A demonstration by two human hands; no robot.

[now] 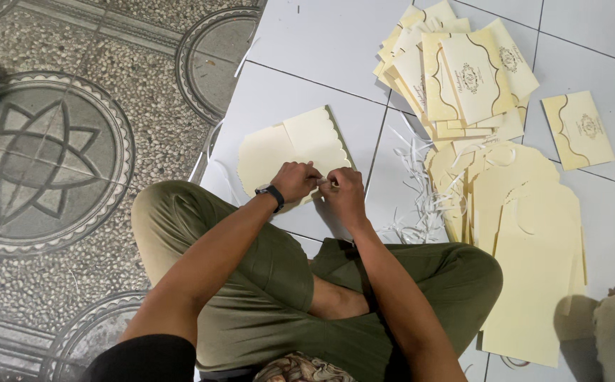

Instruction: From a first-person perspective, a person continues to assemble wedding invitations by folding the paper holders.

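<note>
Under both hands (322, 185): cream card (295, 145), edge seemingly pinched.

I see cream envelopes (463, 71) with gold wavy borders and ornate emblems heaped at upper right on the white tiles, one envelope (578, 129) lying apart just right of them. No screens or signs.

— What is carried by the floor (322, 56)?
— A cream scalloped card (290, 148) is laid mid-floor; folded cards (456, 71), flat sheets (527, 233) and paper strips (417, 184) are piled toward the right edge.
</note>
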